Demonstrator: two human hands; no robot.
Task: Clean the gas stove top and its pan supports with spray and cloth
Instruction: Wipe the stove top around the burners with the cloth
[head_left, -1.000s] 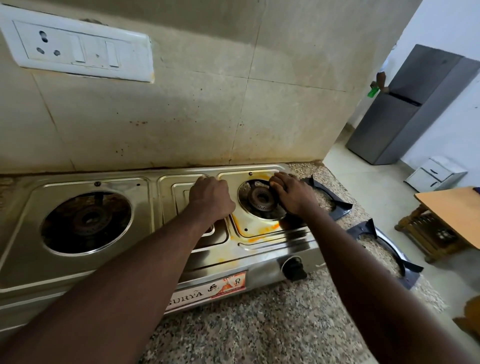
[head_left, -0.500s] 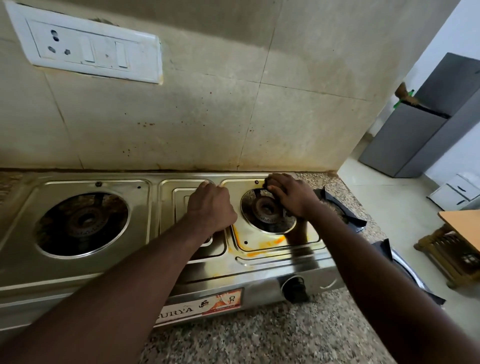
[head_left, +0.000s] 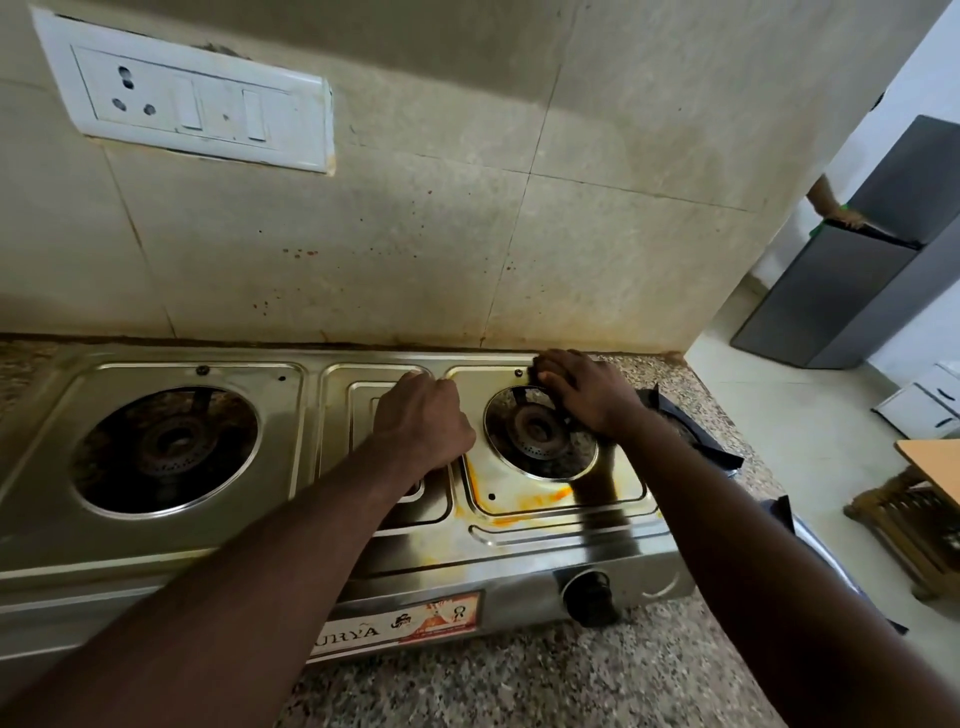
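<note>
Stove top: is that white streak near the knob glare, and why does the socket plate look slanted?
Head view: yes, light glares off the steel stove top by the knob; the same wide-angle head view bends edges, slanting the socket plate; nothing looks blurred.

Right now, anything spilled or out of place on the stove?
Yes. Orange stain pooled on the stove top in front of the right burner. A black pan support lies off the stove on the counter beside it.
</note>
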